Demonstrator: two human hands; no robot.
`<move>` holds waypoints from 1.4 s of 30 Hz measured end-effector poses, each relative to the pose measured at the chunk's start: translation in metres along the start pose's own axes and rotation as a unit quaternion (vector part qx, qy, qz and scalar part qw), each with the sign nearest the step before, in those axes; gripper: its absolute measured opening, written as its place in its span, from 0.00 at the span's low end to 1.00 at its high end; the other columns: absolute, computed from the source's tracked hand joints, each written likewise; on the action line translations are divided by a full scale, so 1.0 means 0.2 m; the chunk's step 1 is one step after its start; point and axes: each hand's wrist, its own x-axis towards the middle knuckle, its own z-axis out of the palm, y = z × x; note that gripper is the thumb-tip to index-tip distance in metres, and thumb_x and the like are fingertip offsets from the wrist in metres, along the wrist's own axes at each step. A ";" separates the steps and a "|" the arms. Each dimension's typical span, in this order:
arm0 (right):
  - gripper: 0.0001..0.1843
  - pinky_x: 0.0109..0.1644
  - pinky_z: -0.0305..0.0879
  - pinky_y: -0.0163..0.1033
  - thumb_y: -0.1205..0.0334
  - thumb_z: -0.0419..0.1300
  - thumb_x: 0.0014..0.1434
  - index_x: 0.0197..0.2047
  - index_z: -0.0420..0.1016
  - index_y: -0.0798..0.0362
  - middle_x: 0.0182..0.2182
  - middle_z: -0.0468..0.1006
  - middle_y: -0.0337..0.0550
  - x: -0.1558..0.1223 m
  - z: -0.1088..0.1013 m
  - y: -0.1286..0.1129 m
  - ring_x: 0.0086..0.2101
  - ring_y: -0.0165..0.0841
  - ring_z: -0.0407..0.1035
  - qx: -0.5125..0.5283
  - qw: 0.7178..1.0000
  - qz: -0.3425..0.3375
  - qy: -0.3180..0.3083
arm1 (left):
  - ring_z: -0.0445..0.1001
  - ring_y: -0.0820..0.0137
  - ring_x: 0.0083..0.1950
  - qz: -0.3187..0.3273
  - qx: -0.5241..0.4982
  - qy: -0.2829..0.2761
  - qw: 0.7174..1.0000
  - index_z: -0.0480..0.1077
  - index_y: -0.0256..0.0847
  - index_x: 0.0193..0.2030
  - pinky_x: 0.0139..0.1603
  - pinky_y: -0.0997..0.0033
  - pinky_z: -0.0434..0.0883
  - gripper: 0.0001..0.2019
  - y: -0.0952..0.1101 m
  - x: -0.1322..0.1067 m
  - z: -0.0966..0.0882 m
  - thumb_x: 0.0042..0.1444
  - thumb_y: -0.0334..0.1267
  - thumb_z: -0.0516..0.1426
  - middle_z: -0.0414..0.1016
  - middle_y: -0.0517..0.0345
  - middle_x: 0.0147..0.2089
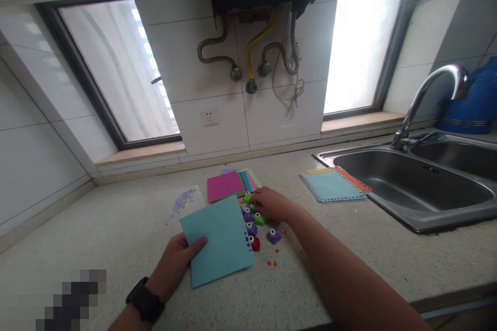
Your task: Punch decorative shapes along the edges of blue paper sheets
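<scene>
My left hand (pixel 179 257) grips a light blue square sheet of paper (pixel 217 243), thumb on top and fingers underneath. A row of small punched holes runs along the sheet's right edge. My right hand (pixel 272 205) reaches over a cluster of small craft punches, its fingers closed around a green craft punch (pixel 253 207) that they partly cover. Beside it are another green punch (pixel 259 219), several purple punches (pixel 274 236) and a red punch (pixel 254 243) close to the sheet's edge. Small red paper cutouts (pixel 272 264) lie on the counter below them.
Behind the punches lies a stack of coloured paper (pixel 225 185), with purple cutouts (pixel 183 201) on its left. Sheets with punched edges (pixel 336 185) lie near the steel sink (pixel 388 207). A faucet (pixel 423 98) and a blue container (pixel 471 101) stand at the right.
</scene>
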 end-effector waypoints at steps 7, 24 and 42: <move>0.10 0.35 0.66 0.40 0.57 0.59 0.62 0.43 0.67 0.52 0.32 0.77 0.43 0.00 -0.02 -0.03 0.31 0.35 0.72 0.144 0.977 0.094 0.128 | 0.82 0.60 0.41 0.038 0.013 0.074 0.996 0.78 0.39 0.47 0.50 0.57 0.77 0.19 0.00 -0.02 0.07 0.52 0.48 0.67 0.84 0.52 0.43; 0.21 0.39 0.70 0.37 0.63 0.72 0.53 0.44 0.66 0.45 0.39 0.72 0.35 -0.12 -0.11 -0.27 0.35 0.28 0.73 0.579 0.795 -0.017 0.182 | 0.77 0.64 0.33 0.204 0.287 0.217 0.911 0.76 0.43 0.29 0.34 0.69 0.75 0.15 0.00 -0.07 0.09 0.56 0.52 0.61 0.78 0.59 0.29; 0.24 0.47 0.72 0.41 0.65 0.73 0.52 0.51 0.73 0.45 0.44 0.73 0.43 -0.20 -0.10 -0.35 0.44 0.35 0.70 0.431 0.871 -0.151 0.180 | 0.80 0.64 0.40 0.309 0.419 0.171 0.837 0.78 0.49 0.45 0.43 0.71 0.75 0.09 -0.10 -0.11 0.00 0.62 0.43 0.58 0.83 0.59 0.42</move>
